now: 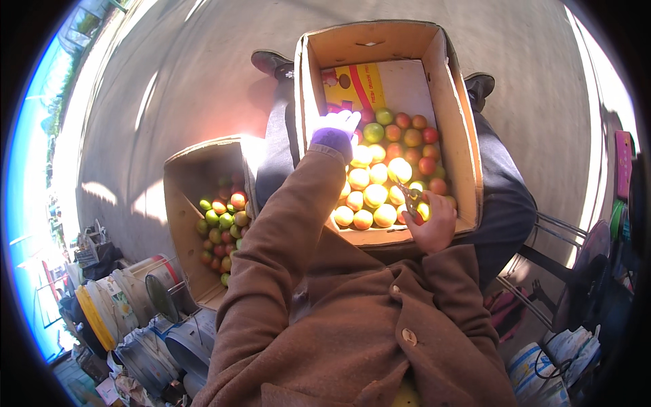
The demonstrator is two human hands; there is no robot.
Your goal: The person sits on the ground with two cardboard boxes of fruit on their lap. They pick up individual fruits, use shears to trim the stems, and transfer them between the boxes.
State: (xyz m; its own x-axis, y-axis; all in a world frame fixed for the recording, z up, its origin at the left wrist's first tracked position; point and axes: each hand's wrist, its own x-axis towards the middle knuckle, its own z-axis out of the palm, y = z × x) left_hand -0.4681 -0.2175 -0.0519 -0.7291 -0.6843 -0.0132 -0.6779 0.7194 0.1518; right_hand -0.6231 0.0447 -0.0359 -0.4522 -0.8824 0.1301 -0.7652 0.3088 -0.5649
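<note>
A cardboard box [379, 38] stands between my legs with one layer of red, orange and green tomatoes [392, 133] in its near part. Over its left wall reaches my left hand [335, 129], in a glove with a purple cuff. Strong glare whitens its fingers, which lie beside a red tomato; whether they grip anything is unclear. My right hand [435, 221] is bare and holds small hand snips [408, 196] by red handles. Their blades point away from me, over the sunlit tomatoes at the near right. Printed yellow card [351, 84] lines the box's far floor.
Left of my leg, a second cardboard box [203, 157] holds smaller green and red tomatoes [221, 234]. Several plastic buckets [119, 300] lie at the lower left. A metal-framed rack [554, 224] and white sacks or tubs [554, 361] stand at the right. Concrete floor [213, 76] surrounds the boxes.
</note>
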